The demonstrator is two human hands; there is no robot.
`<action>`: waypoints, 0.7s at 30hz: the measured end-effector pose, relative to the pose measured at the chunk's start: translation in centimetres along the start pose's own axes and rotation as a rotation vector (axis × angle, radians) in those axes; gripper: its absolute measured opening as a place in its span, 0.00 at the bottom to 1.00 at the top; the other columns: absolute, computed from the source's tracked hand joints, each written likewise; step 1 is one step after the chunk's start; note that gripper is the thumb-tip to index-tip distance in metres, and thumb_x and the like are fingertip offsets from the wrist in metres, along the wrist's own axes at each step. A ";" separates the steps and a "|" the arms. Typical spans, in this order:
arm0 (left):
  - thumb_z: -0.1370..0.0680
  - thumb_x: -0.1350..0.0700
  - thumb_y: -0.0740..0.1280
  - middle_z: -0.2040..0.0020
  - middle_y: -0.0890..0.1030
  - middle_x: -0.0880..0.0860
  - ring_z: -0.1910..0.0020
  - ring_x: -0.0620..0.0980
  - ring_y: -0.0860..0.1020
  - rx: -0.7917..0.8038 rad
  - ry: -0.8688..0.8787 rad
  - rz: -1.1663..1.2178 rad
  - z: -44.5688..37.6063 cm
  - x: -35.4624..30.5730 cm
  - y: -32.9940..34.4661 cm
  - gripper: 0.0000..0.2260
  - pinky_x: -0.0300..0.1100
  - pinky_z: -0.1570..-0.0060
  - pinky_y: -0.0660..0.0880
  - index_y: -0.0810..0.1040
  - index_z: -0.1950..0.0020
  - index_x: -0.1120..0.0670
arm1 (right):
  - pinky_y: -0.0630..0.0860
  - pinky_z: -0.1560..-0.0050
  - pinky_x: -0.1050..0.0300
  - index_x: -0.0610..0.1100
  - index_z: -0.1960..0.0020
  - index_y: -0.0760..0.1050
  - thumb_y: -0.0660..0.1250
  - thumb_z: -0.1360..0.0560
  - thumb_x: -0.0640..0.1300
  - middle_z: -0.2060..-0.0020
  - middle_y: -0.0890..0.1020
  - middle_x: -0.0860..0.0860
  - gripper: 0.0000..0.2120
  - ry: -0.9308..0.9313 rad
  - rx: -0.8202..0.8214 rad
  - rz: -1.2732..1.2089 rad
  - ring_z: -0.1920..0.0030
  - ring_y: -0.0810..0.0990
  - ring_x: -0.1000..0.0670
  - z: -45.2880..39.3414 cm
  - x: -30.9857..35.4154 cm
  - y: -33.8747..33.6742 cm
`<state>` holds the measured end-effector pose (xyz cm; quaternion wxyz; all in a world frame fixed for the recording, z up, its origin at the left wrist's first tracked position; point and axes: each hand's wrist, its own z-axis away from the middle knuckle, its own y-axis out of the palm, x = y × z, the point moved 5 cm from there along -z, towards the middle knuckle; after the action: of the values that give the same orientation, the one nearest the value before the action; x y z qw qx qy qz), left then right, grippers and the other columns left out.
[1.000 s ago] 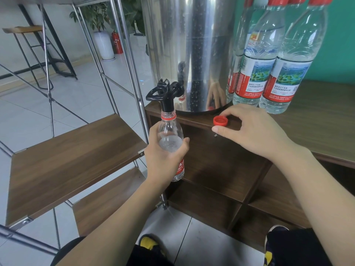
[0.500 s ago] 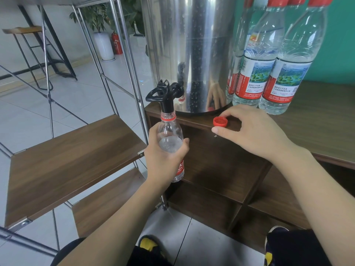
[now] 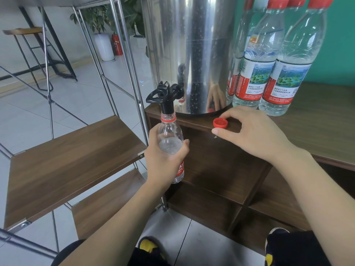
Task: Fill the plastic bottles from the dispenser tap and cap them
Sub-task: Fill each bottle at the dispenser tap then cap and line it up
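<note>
A clear plastic bottle (image 3: 170, 135) with a red neck ring and red label is gripped around its body by my left hand (image 3: 165, 160). Its open mouth sits right under the black tap (image 3: 165, 96) of the steel dispenser (image 3: 188, 54). Water stands about at the bottle's shoulder. A loose red cap (image 3: 220, 123) lies on the wooden cabinet top (image 3: 326, 121). My right hand (image 3: 251, 131) pinches that cap between fingertips and thumb at the cabinet's front edge.
Several capped, filled bottles (image 3: 269, 60) stand right of the dispenser against a green wall. A metal-framed rack with wooden shelves (image 3: 67, 160) stands at left. Open cabinet cubbies (image 3: 221, 169) lie below my hands, and shoes show on the tiled floor.
Both hands stay almost in place. The bottle remains under the tap and the right hand stays on the red cap.
</note>
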<state>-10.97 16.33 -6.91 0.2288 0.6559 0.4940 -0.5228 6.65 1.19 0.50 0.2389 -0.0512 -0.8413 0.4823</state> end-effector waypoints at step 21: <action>0.30 0.47 0.79 0.41 0.80 0.40 0.41 0.41 0.79 0.011 0.007 0.041 0.0 0.1 -0.1 0.33 0.44 0.35 0.76 0.69 0.29 0.47 | 0.72 0.46 0.56 0.56 0.42 0.79 0.67 0.26 0.66 0.47 0.79 0.60 0.19 0.005 0.003 0.005 0.46 0.75 0.56 0.1 0.2 0.0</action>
<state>-11.05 16.39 -7.00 0.2342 0.6690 0.4786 -0.5183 6.45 1.16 0.52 0.2398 -0.0540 -0.8399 0.4839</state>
